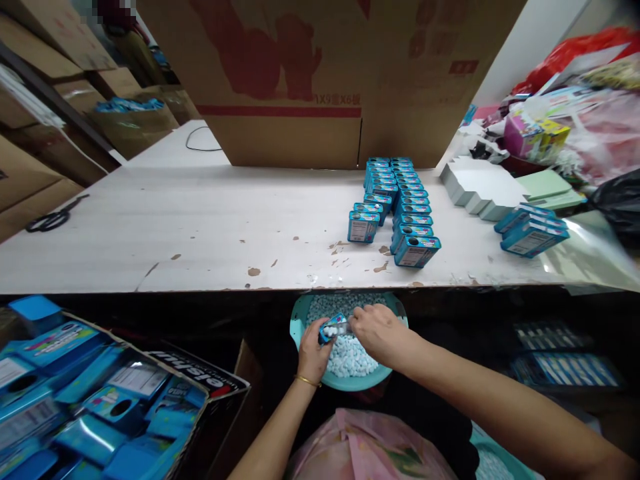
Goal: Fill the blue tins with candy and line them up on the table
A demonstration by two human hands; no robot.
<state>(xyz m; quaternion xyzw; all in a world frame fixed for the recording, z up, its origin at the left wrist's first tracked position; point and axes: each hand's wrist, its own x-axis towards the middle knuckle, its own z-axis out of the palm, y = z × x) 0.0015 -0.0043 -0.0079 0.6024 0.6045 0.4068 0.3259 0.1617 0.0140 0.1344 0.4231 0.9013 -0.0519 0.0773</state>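
- White-topped table [150,220] spans the room beyond the turquoise basin [297,328], a big cardboard carton [295,140] standing at its back.
- Rows of blue containers [417,252] stand upright on the table, beyond the basin and toward its right.
- Below the table's near edge, the basin holds a heap of pale pellets [353,360].
- Over the basin, the right hand [377,331] pinches what looks like a small clear scoop [345,327], fingers curled, back of the hand upward; its forearm slants in from the lower right.
- Left hand [312,353], over the basin's near left part, grips a small blue container [325,331] between thumb and fingers; that forearm rises steeply from below, a gold bangle [307,381] at the wrist.
- Pale pellets show at the held container's opening, against the scoop. To my eye, good handling means a steady left grip, the opening tipped toward the scoop, a small load and a gentle tilt, all above the basin so that strays drop back inside.
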